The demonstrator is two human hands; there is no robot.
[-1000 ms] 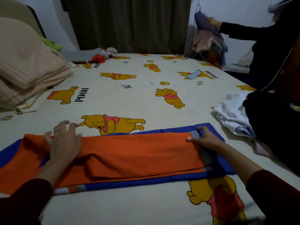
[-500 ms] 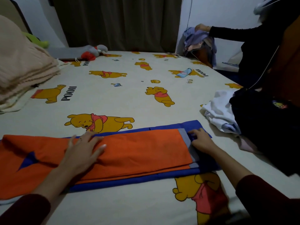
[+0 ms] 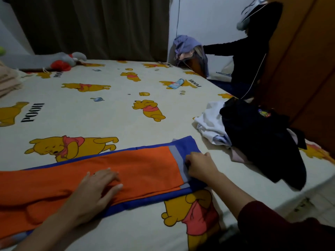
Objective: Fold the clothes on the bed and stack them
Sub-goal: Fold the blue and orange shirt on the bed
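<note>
The right hand [image 3: 199,166] has its fingers curled onto the blue and grey hem at the right end of the orange and blue garment [image 3: 141,171], pinching the cloth there, while the left hand [image 3: 97,189] lies flat and relaxed on the orange panel near its middle, pressing it down and grasping nothing. The bed [image 3: 108,113], in a cream sheet printed with yellow bears, fills most of the view. The garment lies as 1 long strip across its near edge, already narrowed lengthwise, running off the left of the view. At the right edge sits a loose pile of unfolded clothes [image 3: 257,134], dark fabric over white, near the garment but apart from it.

The garment looks light, soft and limp, so it will probably sag and slide if lifted by 1 point. The hem corners at the right end seem the best hold, carried over toward the left with the flat hand as an anchor.
</note>
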